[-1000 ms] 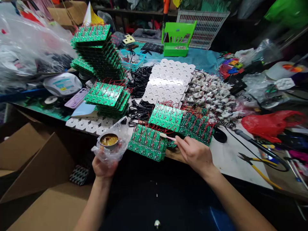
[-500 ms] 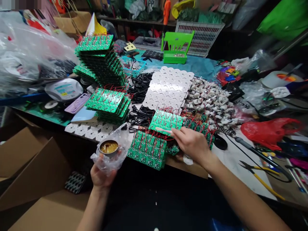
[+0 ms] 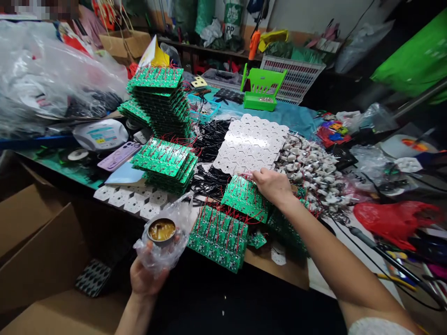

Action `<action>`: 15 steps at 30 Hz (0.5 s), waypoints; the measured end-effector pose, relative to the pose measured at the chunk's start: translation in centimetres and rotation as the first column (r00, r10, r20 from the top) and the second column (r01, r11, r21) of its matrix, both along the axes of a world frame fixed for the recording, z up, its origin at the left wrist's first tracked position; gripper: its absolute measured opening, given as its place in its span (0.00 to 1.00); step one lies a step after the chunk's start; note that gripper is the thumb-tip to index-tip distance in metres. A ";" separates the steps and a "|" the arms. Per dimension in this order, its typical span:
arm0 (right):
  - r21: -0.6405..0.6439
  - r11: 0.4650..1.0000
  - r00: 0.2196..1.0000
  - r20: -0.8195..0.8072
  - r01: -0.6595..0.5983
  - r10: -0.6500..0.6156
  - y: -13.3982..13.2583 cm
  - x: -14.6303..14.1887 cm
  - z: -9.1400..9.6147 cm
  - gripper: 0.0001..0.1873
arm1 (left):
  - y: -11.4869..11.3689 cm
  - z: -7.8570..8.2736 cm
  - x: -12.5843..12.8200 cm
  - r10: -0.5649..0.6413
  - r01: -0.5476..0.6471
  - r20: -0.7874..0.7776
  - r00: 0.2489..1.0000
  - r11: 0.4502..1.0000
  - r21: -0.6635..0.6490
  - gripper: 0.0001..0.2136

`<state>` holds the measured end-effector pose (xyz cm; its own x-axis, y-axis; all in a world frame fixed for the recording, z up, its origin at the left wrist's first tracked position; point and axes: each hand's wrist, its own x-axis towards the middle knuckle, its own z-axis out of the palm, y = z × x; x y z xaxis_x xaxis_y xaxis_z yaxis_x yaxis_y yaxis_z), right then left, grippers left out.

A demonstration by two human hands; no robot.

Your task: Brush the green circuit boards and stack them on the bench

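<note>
My left hand [image 3: 148,274] is wrapped around a small round tin [image 3: 162,230] of amber paste, with a crumpled clear plastic bag [image 3: 181,218] bunched about it. The tin is tilted so its inside shows. My right hand [image 3: 274,186] is closed in a pinch on a thin pale stick [image 3: 246,175], mostly hidden by the fingers. That hand is over the back edge of a green circuit board panel [image 3: 240,197] with red wires. In front of it lies another wired green panel [image 3: 218,237], nearer the table edge.
Tall stacks of green panels [image 3: 159,77] stand at the left. White plastic sheets [image 3: 251,144] lie behind my right hand, beside a heap of small white parts [image 3: 307,163]. A soldering iron [image 3: 370,244] lies at the right. An open cardboard box [image 3: 38,260] sits at lower left.
My right hand has moved away from me with the stick, from the front part of the wired panel to its back edge. My left hand still holds the tin. The view has shifted slightly.
</note>
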<state>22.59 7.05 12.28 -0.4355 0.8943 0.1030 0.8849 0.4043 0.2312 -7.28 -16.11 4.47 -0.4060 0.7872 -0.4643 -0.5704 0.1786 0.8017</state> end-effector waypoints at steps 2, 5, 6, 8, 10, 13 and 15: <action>0.027 0.999 0.999 -0.034 -0.031 0.032 -1.1 0.5 0.4 0.23 | 0.0 0.0 0.0 -0.011 0.011 -0.003 1.000 1.000 -0.009 0.33; 0.018 0.981 0.976 -0.091 -0.195 0.196 -4.4 1.3 0.7 0.22 | 0.1 -0.4 -0.2 0.000 0.000 -0.005 1.000 1.000 -0.027 0.35; 0.001 0.967 0.963 -0.095 -0.253 0.252 -5.5 1.5 0.6 0.22 | 0.1 -0.6 -0.3 -0.004 0.004 -0.016 1.000 1.000 -0.028 0.35; -0.029 0.949 0.947 -0.078 -0.314 0.311 -6.7 1.9 0.4 0.21 | 0.1 -0.8 -0.5 -0.025 0.024 -0.048 0.999 0.999 -0.025 0.36; -0.030 0.960 0.960 -0.039 -0.280 0.279 -6.6 2.1 0.0 0.21 | 0.1 -0.9 -0.7 -0.036 0.035 -0.066 0.997 0.999 -0.025 0.37; -0.004 0.992 0.992 0.003 -0.130 0.130 -4.2 2.1 -0.3 0.21 | 0.2 -0.7 -0.7 -0.037 0.035 -0.064 0.997 0.999 -0.028 0.39; 0.013 0.999 0.999 0.012 -0.045 0.045 -2.5 2.0 -0.2 0.21 | 0.2 -0.6 -0.6 -0.044 0.043 -0.072 0.996 0.999 -0.023 0.40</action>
<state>24.63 4.59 12.12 -0.4765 0.8724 0.1093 0.8632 0.4406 0.2467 -7.92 -15.87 3.84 -0.4045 0.7950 -0.4521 -0.5026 0.2198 0.8361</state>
